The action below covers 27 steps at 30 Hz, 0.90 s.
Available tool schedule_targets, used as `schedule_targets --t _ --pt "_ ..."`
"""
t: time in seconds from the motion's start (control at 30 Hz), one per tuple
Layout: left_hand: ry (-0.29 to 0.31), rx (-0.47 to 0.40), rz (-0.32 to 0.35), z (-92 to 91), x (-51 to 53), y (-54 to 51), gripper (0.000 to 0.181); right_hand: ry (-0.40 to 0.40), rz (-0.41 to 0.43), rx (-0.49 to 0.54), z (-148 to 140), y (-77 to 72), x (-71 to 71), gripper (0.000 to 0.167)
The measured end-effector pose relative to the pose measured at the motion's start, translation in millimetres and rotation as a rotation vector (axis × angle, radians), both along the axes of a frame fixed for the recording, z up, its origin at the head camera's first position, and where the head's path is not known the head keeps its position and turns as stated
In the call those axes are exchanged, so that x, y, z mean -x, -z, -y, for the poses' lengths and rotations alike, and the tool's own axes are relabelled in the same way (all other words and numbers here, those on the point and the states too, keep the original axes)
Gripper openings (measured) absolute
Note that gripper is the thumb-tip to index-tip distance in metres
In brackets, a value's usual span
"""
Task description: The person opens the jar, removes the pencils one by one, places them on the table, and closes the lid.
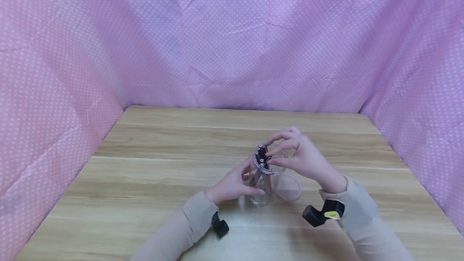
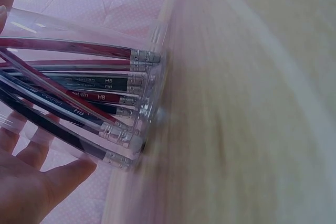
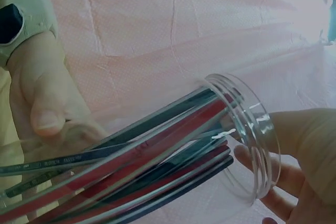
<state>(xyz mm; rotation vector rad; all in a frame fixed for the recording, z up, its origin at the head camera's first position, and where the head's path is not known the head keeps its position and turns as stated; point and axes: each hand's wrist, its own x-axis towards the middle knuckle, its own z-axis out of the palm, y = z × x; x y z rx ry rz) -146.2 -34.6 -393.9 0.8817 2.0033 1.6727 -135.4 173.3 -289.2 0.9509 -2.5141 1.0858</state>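
Pencils (image 1: 260,155) stand steeply in clear jar (image 1: 268,183) | tops just left of nearer right hand (image 1: 303,158) (pinching? can't tell) | left hand (image 1: 232,184) grips jar

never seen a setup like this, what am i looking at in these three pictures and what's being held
There is no robot here: a person works with bare hands, and those are the grip. The big picture comes from a camera on the head, looking forward and down. The two closer pictures come from wrist cameras; the left one and the right one show as small black devices in the head view.

On the wooden table is a clear jar with red and dark pencils inside. A clear round disc, perhaps its lid, is beside it. The left hand holds the jar. The right hand has its fingertips at the jar's mouth, by the pencils; whether it pinches one is unclear.
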Motion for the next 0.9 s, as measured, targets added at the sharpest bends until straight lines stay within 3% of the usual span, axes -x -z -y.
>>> schedule_targets --t 0.2,0.4,0.53,0.63,0.8,0.9 --pt "0.008 0.001 -0.012 -0.5 -0.2 1.0 0.094 -0.056 0.046 0.111 -2.7 4.9 0.7 0.021" --pt "-0.003 0.006 -0.018 -0.9 0.0 -0.1 0.093 -0.205 0.160 0.373 -5.8 5.7 2.3 0.029" --pt "-0.008 0.002 -0.023 -0.8 0.1 0.2 0.093 -0.262 0.242 0.525 -3.1 4.5 1.1 0.031" --pt "-0.011 0.004 -0.012 -0.7 -0.3 0.3 0.093 -0.299 0.233 0.625 0.7 5.2 1.8 0.024" --pt "-0.022 0.009 0.010 -0.7 -1.1 -0.1 0.091 -0.438 0.232 0.821 6.1 6.6 7.1 0.016" --pt "-0.027 0.009 0.016 -0.8 -1.7 -0.9 0.091 -0.444 0.248 0.884 8.3 5.5 10.0 0.014"
